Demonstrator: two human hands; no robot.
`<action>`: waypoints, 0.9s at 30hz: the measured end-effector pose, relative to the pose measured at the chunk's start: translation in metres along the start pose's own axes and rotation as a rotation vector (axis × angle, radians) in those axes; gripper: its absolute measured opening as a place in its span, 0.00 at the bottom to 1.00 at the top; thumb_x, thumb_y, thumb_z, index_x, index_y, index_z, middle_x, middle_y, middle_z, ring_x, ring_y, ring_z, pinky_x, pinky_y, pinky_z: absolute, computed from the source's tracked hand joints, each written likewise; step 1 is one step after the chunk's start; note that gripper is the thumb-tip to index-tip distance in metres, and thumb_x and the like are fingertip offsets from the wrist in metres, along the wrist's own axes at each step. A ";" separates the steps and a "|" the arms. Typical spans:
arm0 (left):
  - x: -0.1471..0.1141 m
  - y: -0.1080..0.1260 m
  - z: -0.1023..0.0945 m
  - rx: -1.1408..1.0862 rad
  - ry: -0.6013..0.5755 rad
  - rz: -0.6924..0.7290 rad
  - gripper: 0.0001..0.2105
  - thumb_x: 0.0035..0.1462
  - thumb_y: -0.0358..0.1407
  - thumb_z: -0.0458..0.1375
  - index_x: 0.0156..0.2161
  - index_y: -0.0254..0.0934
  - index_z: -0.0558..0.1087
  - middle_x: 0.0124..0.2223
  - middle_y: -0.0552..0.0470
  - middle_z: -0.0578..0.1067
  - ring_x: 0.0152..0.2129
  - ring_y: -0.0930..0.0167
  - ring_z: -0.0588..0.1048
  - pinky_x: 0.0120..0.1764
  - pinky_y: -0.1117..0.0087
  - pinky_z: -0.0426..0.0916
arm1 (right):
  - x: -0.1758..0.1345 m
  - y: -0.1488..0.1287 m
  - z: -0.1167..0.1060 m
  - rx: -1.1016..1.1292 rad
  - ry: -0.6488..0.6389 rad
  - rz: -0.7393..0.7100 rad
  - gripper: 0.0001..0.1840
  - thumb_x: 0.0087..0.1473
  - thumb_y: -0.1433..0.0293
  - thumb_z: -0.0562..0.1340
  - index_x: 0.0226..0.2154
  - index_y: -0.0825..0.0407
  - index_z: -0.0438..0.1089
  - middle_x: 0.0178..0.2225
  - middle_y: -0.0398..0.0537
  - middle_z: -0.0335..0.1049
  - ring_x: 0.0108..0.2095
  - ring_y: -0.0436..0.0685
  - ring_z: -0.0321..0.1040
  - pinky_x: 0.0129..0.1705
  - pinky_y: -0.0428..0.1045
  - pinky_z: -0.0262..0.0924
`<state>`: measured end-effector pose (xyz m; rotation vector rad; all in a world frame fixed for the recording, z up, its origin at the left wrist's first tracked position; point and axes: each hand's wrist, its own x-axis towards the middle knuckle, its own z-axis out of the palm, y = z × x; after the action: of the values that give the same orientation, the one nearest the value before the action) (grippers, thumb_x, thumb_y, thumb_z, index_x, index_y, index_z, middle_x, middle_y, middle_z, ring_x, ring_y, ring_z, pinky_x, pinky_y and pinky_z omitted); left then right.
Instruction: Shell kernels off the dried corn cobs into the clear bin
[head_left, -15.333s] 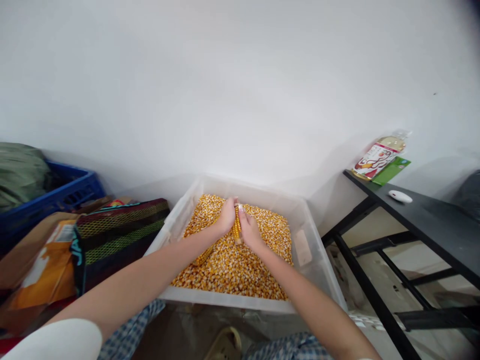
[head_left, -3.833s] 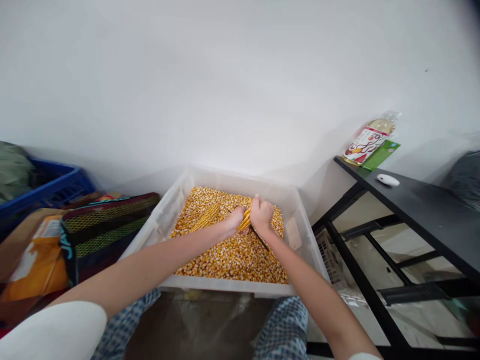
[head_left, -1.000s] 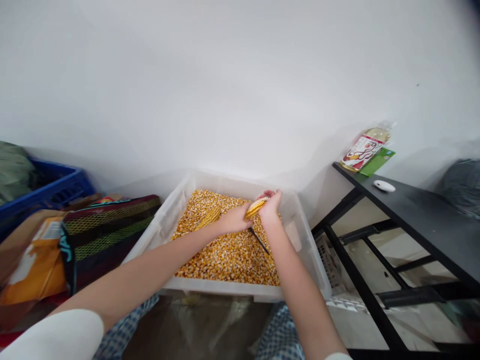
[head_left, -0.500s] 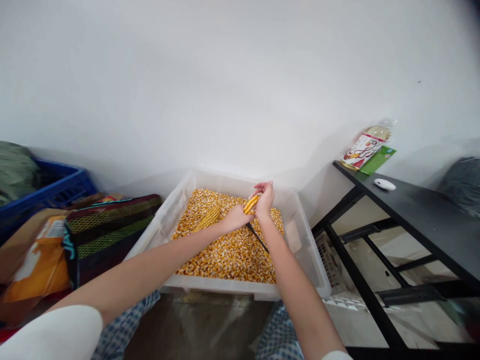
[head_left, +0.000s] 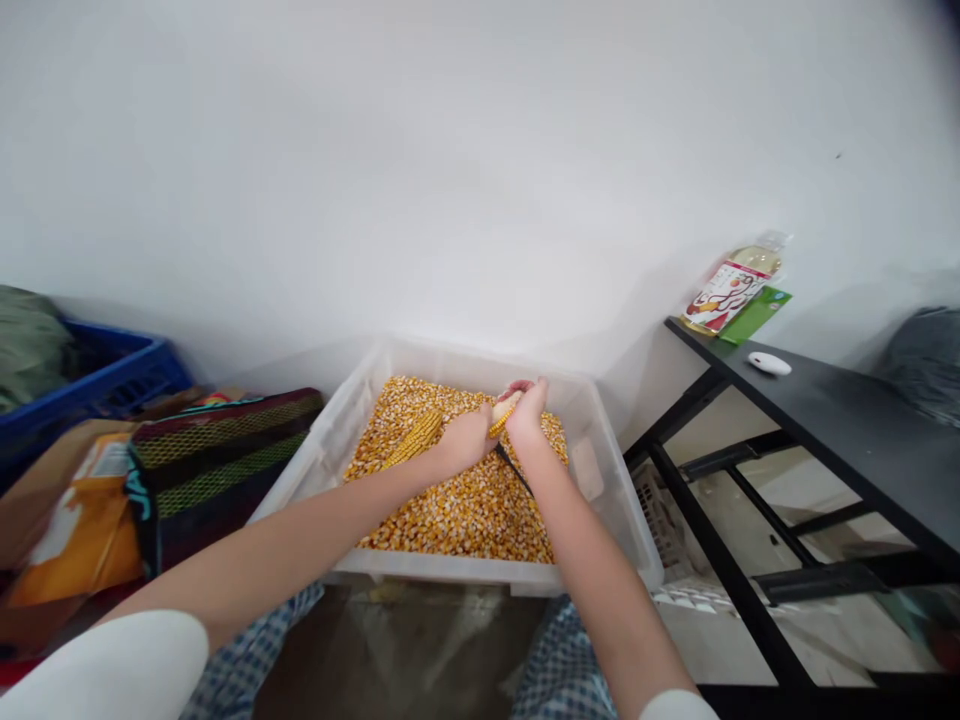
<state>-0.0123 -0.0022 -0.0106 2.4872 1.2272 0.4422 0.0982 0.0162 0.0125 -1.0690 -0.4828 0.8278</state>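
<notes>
Between my hands is an ear of corn (head_left: 502, 420), yellow kernels on its near side and a pale, bare-looking strip above. My left hand (head_left: 466, 438) grips its left end, fingers closed. My right hand (head_left: 528, 412) is wrapped round the other end, its fingers partly hidden behind it. Below them, a thin black rod (head_left: 514, 470) slants down to the right; whether a hand holds it I cannot tell. A second ear of corn (head_left: 417, 438) with full rows rests on the loose corn kernels (head_left: 465, 515) to the left.
The kernels lie in a translucent plastic bin (head_left: 457, 568) against the white wall. At right, a black table (head_left: 862, 420) carries a bottle (head_left: 731, 290), a green packet (head_left: 756, 313) and a white oval object (head_left: 769, 364). Leftward are a dark mesh bag (head_left: 225, 460) and a blue crate (head_left: 142, 365).
The ear has turned in my hands, so a pale strip now shows where yellow rows faced up. My right fingers have curled in around it, and my left hand has shifted slightly right.
</notes>
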 end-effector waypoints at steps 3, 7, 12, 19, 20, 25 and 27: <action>0.003 -0.001 0.001 -0.089 -0.002 0.000 0.17 0.49 0.39 0.56 0.44 0.32 0.64 0.38 0.41 0.75 0.36 0.61 0.74 0.37 0.68 0.64 | -0.005 -0.004 0.006 0.046 0.051 0.010 0.27 0.53 0.49 0.40 0.17 0.49 0.54 0.08 0.38 0.54 0.10 0.51 0.56 0.14 0.48 0.54; 0.007 -0.005 0.008 -0.259 0.008 0.020 0.19 0.45 0.36 0.57 0.44 0.33 0.65 0.39 0.43 0.75 0.36 0.63 0.73 0.37 0.69 0.64 | -0.010 -0.008 0.006 -0.025 0.034 -0.069 0.27 0.54 0.49 0.41 0.17 0.49 0.55 0.09 0.37 0.54 0.09 0.49 0.55 0.13 0.46 0.53; 0.012 -0.001 0.014 -0.560 -0.053 0.127 0.15 0.44 0.32 0.56 0.41 0.35 0.68 0.37 0.50 0.75 0.33 0.68 0.73 0.37 0.71 0.65 | -0.013 -0.009 0.001 -0.095 -0.063 -0.176 0.25 0.55 0.51 0.44 0.19 0.50 0.57 0.11 0.37 0.57 0.11 0.49 0.57 0.14 0.45 0.53; 0.011 -0.001 0.003 -0.442 -0.028 0.064 0.18 0.45 0.42 0.58 0.41 0.34 0.66 0.38 0.47 0.74 0.34 0.66 0.73 0.37 0.69 0.65 | 0.011 -0.016 -0.017 -0.198 0.056 -0.306 0.25 0.54 0.53 0.45 0.19 0.51 0.61 0.16 0.40 0.64 0.20 0.49 0.64 0.26 0.44 0.58; 0.010 -0.003 0.002 -0.357 -0.014 0.035 0.19 0.46 0.43 0.58 0.42 0.34 0.65 0.38 0.46 0.74 0.34 0.64 0.73 0.37 0.68 0.65 | 0.014 -0.017 -0.020 -0.247 0.116 -0.349 0.24 0.54 0.53 0.47 0.18 0.51 0.61 0.17 0.40 0.65 0.23 0.49 0.64 0.28 0.44 0.58; 0.001 -0.005 -0.004 -0.026 0.009 -0.035 0.19 0.53 0.43 0.53 0.46 0.32 0.61 0.38 0.39 0.74 0.35 0.60 0.74 0.36 0.66 0.65 | 0.013 -0.010 -0.016 -0.184 0.119 -0.199 0.24 0.54 0.55 0.46 0.17 0.51 0.60 0.15 0.40 0.65 0.20 0.49 0.64 0.27 0.45 0.58; -0.001 -0.002 -0.006 0.082 0.006 -0.031 0.19 0.53 0.41 0.53 0.47 0.31 0.60 0.38 0.37 0.74 0.36 0.59 0.74 0.38 0.64 0.64 | 0.009 -0.002 -0.007 -0.058 0.075 -0.010 0.26 0.55 0.54 0.43 0.17 0.50 0.59 0.12 0.41 0.62 0.16 0.50 0.62 0.23 0.46 0.58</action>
<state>-0.0166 -0.0015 -0.0062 2.5331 1.3094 0.3989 0.1093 0.0184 0.0115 -1.1466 -0.4507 0.7663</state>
